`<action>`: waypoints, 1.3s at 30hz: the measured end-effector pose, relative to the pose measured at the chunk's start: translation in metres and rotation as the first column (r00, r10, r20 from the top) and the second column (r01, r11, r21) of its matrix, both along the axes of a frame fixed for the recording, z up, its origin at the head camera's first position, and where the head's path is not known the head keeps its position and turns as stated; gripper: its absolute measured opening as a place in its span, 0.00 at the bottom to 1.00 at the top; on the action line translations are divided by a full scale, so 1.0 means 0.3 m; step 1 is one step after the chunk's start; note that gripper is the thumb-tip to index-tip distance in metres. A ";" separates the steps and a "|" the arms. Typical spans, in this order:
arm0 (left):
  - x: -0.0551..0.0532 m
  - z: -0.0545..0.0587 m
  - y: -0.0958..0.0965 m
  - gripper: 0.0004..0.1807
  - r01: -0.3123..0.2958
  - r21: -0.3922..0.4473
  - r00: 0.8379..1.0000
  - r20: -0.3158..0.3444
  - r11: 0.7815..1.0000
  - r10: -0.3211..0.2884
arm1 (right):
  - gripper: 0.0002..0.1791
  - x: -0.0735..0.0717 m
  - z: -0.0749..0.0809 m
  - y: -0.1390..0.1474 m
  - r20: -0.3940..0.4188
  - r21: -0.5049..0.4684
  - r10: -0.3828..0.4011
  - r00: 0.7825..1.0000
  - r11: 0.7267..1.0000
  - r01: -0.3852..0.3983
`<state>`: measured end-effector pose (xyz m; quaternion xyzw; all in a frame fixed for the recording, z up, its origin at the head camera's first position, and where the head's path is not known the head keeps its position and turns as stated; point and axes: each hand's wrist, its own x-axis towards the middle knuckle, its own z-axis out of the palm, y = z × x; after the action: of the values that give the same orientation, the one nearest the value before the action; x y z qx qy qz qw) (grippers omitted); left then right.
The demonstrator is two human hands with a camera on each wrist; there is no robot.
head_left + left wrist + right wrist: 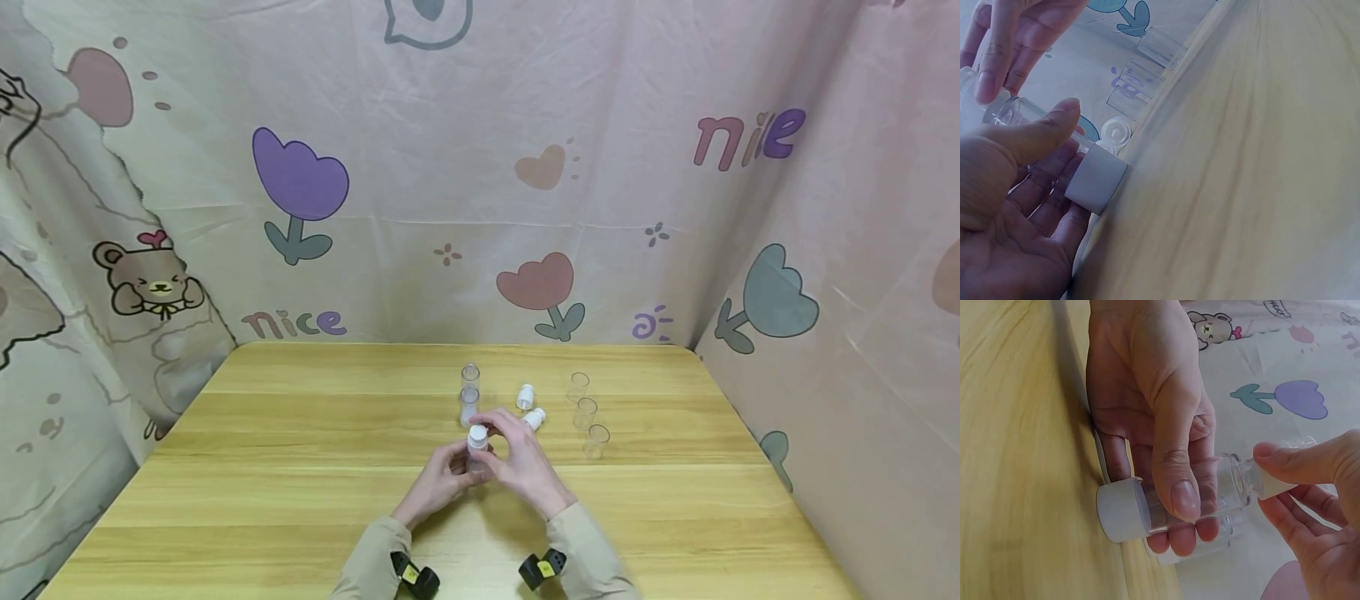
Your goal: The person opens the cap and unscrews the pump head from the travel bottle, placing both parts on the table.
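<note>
Near the front middle of the table, my left hand (437,485) grips a small clear bottle (1156,511) with a white base (1121,509), thumb on one side and fingers round the other. The bottle stands roughly upright, its base close to the table. At its neck sits a white pump top (477,436), which my right hand (527,468) pinches between thumb and fingers. Just beyond the right hand's fingers lies a loose white pump top (535,418), and another white pump top (526,396) is a little farther back.
Two more clear bottles, a nearer bottle (469,406) and a farther bottle (470,375), stand in line behind the hands. To the right is a row of clear caps: a front cap (597,442), a middle cap (585,414) and a back cap (578,387). A printed curtain (420,292) borders the wooden table (300,467).
</note>
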<state>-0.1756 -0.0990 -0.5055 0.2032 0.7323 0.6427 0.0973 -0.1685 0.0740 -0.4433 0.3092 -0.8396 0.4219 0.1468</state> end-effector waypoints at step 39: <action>0.001 -0.003 0.001 0.28 -0.018 -0.013 1.000 0.020 1.000 0.019 | 0.28 -0.013 0.003 0.009 0.252 -0.330 0.087 0.964 0.944 0.001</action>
<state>-0.1754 -0.0986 -0.5063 0.1894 0.7373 0.6407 0.0999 -0.1725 0.0767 -0.4423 0.2403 -0.7628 0.5958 0.0740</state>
